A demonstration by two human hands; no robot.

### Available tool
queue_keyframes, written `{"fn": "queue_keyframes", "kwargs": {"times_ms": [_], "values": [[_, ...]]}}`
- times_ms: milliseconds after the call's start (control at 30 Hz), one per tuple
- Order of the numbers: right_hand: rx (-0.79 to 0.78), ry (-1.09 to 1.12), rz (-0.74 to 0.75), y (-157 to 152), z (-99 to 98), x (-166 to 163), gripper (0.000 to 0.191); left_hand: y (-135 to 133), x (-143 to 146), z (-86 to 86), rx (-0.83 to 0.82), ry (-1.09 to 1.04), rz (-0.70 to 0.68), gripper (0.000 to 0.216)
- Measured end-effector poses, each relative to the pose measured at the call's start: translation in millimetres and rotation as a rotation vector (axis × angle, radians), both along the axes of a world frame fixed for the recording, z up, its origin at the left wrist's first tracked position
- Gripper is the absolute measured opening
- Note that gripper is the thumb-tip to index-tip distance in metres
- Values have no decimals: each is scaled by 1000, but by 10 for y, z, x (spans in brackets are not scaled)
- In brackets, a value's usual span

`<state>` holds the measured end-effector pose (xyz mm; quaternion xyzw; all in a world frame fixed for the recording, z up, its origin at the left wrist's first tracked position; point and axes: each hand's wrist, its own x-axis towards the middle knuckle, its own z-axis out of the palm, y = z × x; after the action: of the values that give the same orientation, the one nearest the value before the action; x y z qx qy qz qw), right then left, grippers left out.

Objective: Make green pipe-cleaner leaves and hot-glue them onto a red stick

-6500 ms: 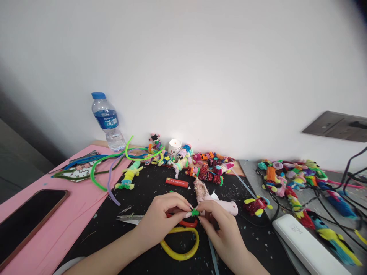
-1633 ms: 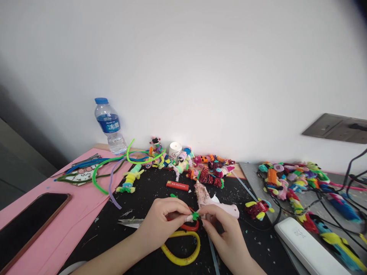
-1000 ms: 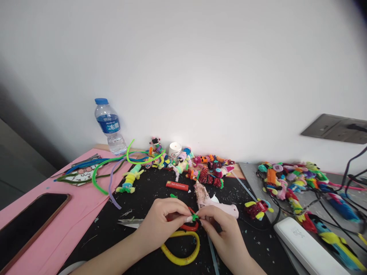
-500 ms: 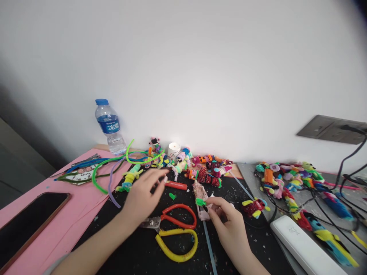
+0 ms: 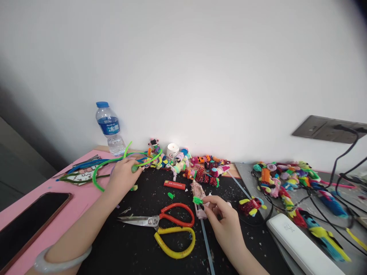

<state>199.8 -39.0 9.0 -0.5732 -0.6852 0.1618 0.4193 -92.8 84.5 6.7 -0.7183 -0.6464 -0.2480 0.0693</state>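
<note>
My right hand [image 5: 225, 217] is closed in a pinch on a small bright green fuzzy piece [image 5: 197, 200], with a dark bit at its near end. Just behind it lies a pale pink object stained brown [image 5: 197, 188], partly covered by the fingers. At the mat's left edge my left hand [image 5: 124, 173] curls over a green and yellow pipe-cleaner figure [image 5: 134, 188], most of which is hidden beneath it. Loose green pipe cleaners [image 5: 99, 172] loop around that hand. Between the hands are scissors [image 5: 151, 221] with red and yellow handles and a green scrap [image 5: 171, 196].
A red lighter-like stick [image 5: 174, 185] lies on the black mat [image 5: 137, 252]. Several pipe-cleaner figures [image 5: 206, 177] line the back beside a white cup [image 5: 172, 151]. A water bottle [image 5: 109, 128] and phone [image 5: 34, 225] are left; a white power bank [image 5: 301, 244] and cables are right.
My left hand has moved left and back from above the scissors to the green and yellow figure, uncovering the scissor blades. My right hand stays nearly in place with the green piece.
</note>
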Motion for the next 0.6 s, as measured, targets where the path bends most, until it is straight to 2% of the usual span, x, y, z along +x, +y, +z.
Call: {"fn": "queue_keyframes", "kwargs": {"times_ms": [100, 400, 500, 600], "values": [[-6, 2, 5, -3, -2, 5, 12, -37, 11, 62, 20, -42, 0, 18], [-5, 4, 6, -5, 3, 10, 12, -168, -31, 245, 143, -106, -21, 31], [-2, 4, 6, -6, 2, 8, 12, -115, -138, 236, 107, -83, -15, 31], [-5, 18, 4, 0, -7, 7, 12, -50, -274, 159, -6, -28, 25, 26]]}}
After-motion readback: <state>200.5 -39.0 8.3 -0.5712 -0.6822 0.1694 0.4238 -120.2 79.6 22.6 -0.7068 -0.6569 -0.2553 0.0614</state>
